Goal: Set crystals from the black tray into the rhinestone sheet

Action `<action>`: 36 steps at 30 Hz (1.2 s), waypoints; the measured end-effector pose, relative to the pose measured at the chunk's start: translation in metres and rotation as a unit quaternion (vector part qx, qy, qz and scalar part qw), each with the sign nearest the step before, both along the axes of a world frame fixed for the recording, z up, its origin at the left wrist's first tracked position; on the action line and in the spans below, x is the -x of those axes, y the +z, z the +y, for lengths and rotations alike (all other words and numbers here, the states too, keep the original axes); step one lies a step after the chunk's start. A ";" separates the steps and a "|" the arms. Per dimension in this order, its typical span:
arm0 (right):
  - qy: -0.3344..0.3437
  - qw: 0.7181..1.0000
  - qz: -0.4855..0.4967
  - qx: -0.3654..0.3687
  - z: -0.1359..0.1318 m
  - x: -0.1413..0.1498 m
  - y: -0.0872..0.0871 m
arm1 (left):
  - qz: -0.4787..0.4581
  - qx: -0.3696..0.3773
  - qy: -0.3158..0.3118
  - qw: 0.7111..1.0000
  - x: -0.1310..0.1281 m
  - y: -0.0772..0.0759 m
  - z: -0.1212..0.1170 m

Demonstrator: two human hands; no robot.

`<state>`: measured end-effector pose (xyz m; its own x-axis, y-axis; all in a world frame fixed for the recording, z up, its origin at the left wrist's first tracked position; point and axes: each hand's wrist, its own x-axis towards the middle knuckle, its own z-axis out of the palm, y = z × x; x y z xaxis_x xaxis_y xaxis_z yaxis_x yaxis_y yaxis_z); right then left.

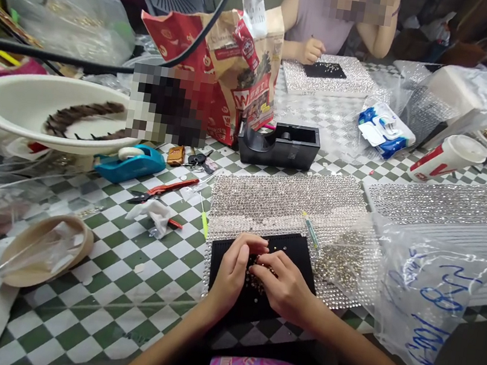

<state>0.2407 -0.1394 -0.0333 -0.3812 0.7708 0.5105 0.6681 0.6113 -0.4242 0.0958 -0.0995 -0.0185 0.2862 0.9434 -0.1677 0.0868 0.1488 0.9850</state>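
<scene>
A black, flat pad (223,259) lies on a sheet set with rows of rhinestones (287,195). On the pad, between my hands, is a heap of small gold-brown rhinestones (255,279), partly covered by my fingers. My left hand (232,272) rests on its side at the heap's left, cupped, with its fingers stretched. Bent over the heap from the right, my right hand (286,283) has its fingertips closed in on some of the stones. A clear bag of gold stones (341,261) and a slim pen-like tool (311,230) lie right of the pad.
Beyond the sheet stands a black tape dispenser (294,150), with a paper bag (241,78) behind it. Pliers (164,189) and a blue tape dispenser (131,164) lie left. A marked plastic bag (427,301) and a cup (448,158) are right. Another person (311,49) sits opposite.
</scene>
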 end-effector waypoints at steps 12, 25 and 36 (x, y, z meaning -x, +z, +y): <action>0.010 0.997 0.054 0.058 -0.004 -0.004 -0.003 | -0.006 -0.003 -0.014 1.000 -0.001 -0.001 -0.002; 0.072 0.988 0.098 0.090 0.000 -0.005 0.004 | -0.001 -0.004 -0.001 1.000 -0.002 -0.002 -0.001; 0.023 0.917 0.315 0.243 0.006 -0.015 0.022 | 0.046 -0.081 0.009 0.996 -0.002 0.000 -0.003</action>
